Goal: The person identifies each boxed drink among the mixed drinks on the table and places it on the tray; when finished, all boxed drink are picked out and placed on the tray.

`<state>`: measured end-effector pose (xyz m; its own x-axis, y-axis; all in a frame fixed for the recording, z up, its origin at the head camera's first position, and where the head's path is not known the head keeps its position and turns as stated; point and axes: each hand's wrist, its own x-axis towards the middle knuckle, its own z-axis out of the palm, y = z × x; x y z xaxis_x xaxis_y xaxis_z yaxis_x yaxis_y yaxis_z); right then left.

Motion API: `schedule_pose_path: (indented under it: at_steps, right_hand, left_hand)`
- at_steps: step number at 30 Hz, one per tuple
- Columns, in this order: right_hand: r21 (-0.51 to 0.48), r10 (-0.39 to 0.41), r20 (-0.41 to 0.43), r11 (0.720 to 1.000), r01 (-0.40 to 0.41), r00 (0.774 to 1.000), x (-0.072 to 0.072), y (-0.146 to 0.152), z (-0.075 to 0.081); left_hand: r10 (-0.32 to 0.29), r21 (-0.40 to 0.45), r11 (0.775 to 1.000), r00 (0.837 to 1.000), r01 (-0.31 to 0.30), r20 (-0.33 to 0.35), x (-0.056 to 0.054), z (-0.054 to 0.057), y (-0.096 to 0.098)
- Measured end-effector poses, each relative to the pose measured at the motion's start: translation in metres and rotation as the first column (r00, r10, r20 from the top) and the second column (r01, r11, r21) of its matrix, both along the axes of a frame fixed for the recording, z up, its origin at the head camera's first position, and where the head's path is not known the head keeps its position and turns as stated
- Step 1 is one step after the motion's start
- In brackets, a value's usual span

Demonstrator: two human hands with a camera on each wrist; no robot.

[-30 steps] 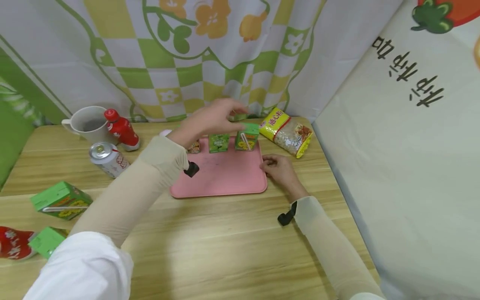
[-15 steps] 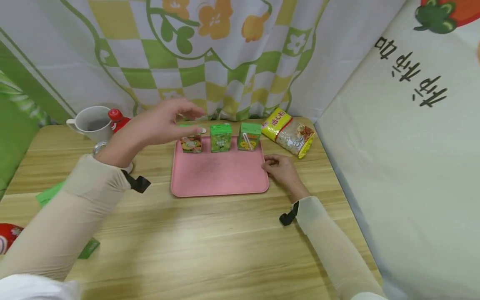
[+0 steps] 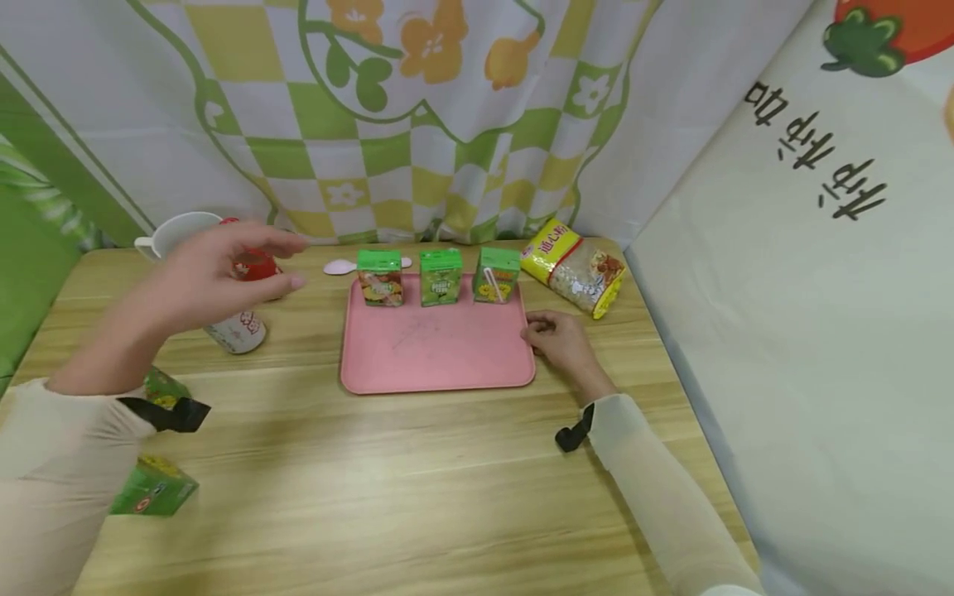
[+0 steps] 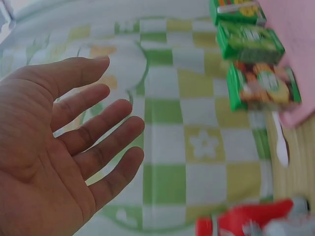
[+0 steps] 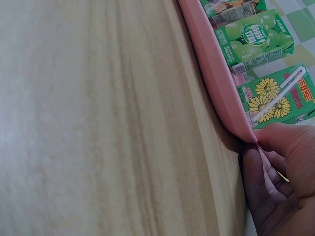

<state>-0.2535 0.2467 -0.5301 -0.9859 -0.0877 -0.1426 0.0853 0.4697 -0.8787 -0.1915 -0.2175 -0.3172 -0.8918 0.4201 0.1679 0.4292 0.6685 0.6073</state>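
Observation:
Three green drink cartons stand in a row along the far side of a pink tray [image 3: 436, 364]: a left carton [image 3: 381, 280], a middle carton [image 3: 440, 278] and a right carton [image 3: 495, 276] with a white straw on its front. My right hand [image 3: 561, 343] pinches the tray's right rim between thumb and fingers, seen close in the right wrist view. My left hand [image 3: 212, 277] is raised over the left part of the table, fingers relaxed and apart, holding nothing. In the head view it overlaps a red bottle [image 3: 257, 266] and a silver-white can [image 3: 238, 333].
Behind the left hand stands a white mug [image 3: 182, 228]. A pale spoon [image 3: 340, 266] lies behind the tray, partly hidden by the left carton. A pasta bag [image 3: 574, 267] lies at the back right. Another green carton [image 3: 156, 487] sits near the left forearm. A curtain [image 3: 328, 149] hangs behind the table.
My left hand has moved left, from above the right carton, past the other cartons, to over the bottle and can. My right hand has stayed at the tray's rim.

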Motion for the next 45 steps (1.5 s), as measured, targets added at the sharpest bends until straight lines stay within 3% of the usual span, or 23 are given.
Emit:
schedule_pose_path:
  at_steps: [4,12,18,22,27,31,38,45]
  right_hand:
    - [-0.001,0.001,0.004,1.0,-0.001,1.0,0.0,0.001,0.001]
    - [0.021,0.0,0.03,1.0,-0.001,1.0,0.0,0.002,0.0]
    - [0.028,0.002,0.026,1.0,-0.003,1.0,0.0,0.0,-0.002]
    - [0.011,-0.009,0.029,1.0,0.009,1.0,0.0,0.001,-0.003]
    - [-0.006,-0.012,0.027,1.0,0.012,1.0,-0.001,0.001,-0.004]
    - [-0.004,-0.012,0.029,1.0,0.012,1.0,-0.002,0.001,-0.004]
    - [0.01,-0.016,0.029,1.0,0.015,0.999,-0.002,0.0,-0.005]
    - [0.01,-0.014,0.032,1.0,0.014,0.999,-0.002,0.0,-0.004]
  left_hand:
    - [0.071,0.076,0.994,0.997,-0.072,0.02,0.015,-0.012,-0.029]
    - [0.199,0.103,0.974,0.979,-0.203,0.045,0.039,-0.039,-0.078]
    - [0.307,0.059,0.948,0.949,-0.312,0.07,0.057,-0.059,-0.108]
    - [0.348,0.04,0.935,0.934,-0.352,0.08,0.065,-0.07,-0.12]
    - [0.377,0.051,0.923,0.922,-0.382,0.089,0.071,-0.083,-0.131]
    - [0.387,0.0,0.921,0.915,-0.389,0.117,0.073,-0.093,-0.136]
    - [0.343,-0.102,0.939,0.922,-0.33,0.18,0.074,-0.106,-0.144]
    - [0.363,-0.157,0.928,0.916,-0.339,0.17,0.079,-0.113,-0.152]
